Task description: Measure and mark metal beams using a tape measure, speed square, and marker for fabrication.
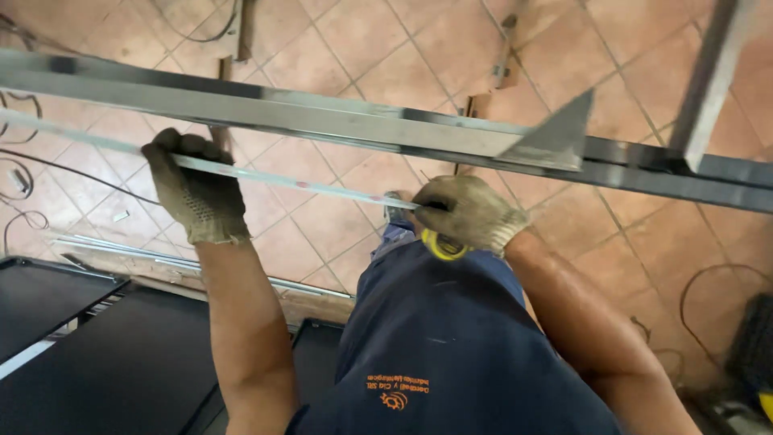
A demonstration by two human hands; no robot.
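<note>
Left hand (196, 193) fingers curl around the tape blade (290, 181); right hand (467, 213) fingers pinch its end, keeping it taut along the steel bar (266, 113).

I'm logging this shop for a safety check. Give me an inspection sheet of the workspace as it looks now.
Surface: terracotta tiled floor; no bench seen.
Job's things: long metal bar running across the view; tape blade stretched beneath it; yellow tape measure.
Clutter: metal strips on the floor; dark panels at lower left.
Grips: gloved left hand pins the blade at one end; gloved right hand holds the tape measure.
Cables: loose wires on the floor at left, another loop at right.
Surroundings: second metal bar slanting at upper right.
</note>
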